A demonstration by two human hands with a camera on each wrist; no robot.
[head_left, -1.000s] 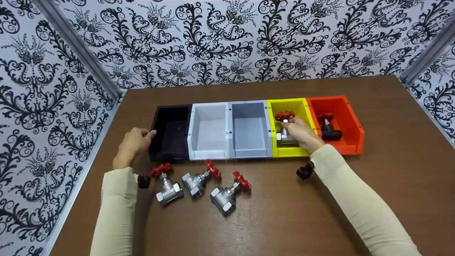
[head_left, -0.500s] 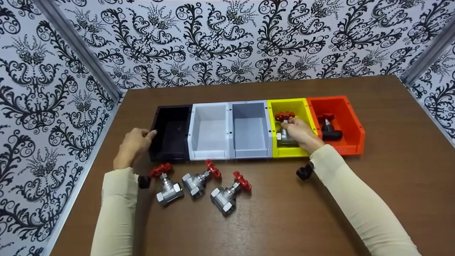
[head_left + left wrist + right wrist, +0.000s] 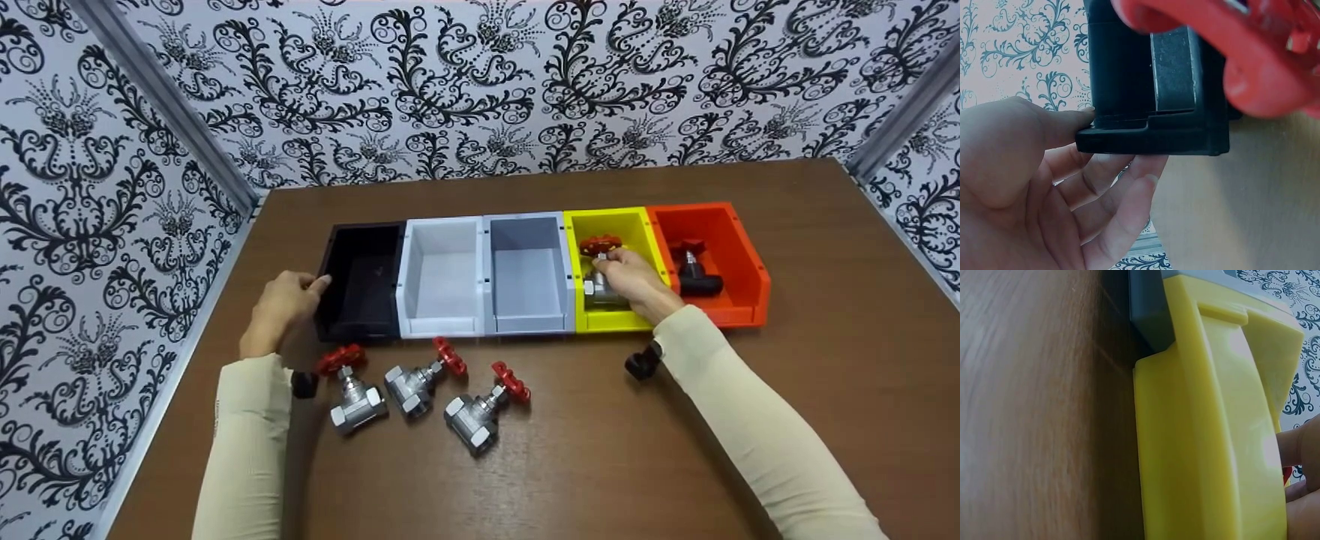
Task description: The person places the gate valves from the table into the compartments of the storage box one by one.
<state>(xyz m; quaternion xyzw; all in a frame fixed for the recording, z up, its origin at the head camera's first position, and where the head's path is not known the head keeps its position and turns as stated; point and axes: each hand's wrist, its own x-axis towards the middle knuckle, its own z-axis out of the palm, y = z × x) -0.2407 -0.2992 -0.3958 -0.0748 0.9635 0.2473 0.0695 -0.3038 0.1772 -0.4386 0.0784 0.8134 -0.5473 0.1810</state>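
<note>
In the head view, my right hand (image 3: 637, 281) reaches into the yellow bin (image 3: 600, 322) and grips a metal valve with a red handwheel (image 3: 600, 245) just below the wheel. The right wrist view shows mostly the yellow bin's front (image 3: 1213, 439), with a few fingers (image 3: 1303, 455) at the edge and the valve largely hidden. My left hand (image 3: 285, 304) is at the left side of the black bin (image 3: 360, 330), its thumb touching the wall and the other fingers loosely bent. Three similar valves, a left one (image 3: 356, 405), a middle one (image 3: 412, 386) and a right one (image 3: 472, 420), lie before the bins.
A white bin (image 3: 442, 326) and a grey bin (image 3: 529, 322) stand between the black and yellow ones. At the right end, an orange bin (image 3: 742, 292) contains a black-bodied valve (image 3: 699, 283) with a red wheel. All stand in one row on the brown table (image 3: 585, 465).
</note>
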